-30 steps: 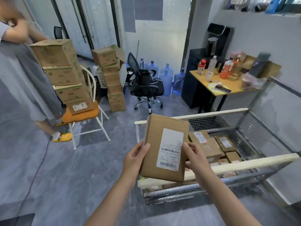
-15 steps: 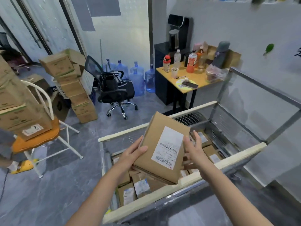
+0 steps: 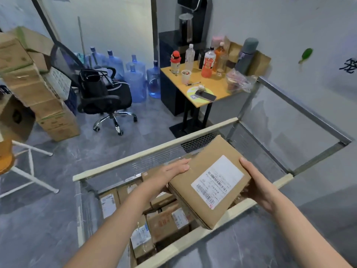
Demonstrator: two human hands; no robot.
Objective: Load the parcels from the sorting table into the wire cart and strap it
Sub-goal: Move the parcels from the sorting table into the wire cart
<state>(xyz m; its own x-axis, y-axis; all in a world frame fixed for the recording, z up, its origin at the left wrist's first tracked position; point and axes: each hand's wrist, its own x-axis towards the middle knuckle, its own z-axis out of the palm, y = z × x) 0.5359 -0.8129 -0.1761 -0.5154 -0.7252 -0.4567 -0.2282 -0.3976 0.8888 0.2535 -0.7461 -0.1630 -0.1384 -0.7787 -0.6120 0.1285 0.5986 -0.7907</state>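
Swung rightward and lowered since the earlier frame, the parcel (image 3: pixel 210 180) is now held tilted over the cart (image 3: pixel 154 150), above its near rail, with the label up. It is carried between both hands. The left hand (image 3: pixel 172 170) is laid with straight fingers on the parcel's far-left edge, its thumb hidden. The right hand (image 3: pixel 257 182) is wrapped round the right edge, thumb on top and fingers curled beneath. Inside the cart, other parcels (image 3: pixel 166 221) are packed unevenly, with labels facing several ways. Several faults may be expected from here. The parcel's lowest corner is seen against the near rail, and whether it touches cannot be told. If the parcel is lowered without being carried further in, it could be caught on that rail and tipped out of the cart. Because the left side appears only pressed rather than clasped, the hold could be lost there if the tilt is steepened. If the parcel is let go from this height, it could be dropped onto an edge of the uneven load, be left propped up, and later be found in the way of the strap.
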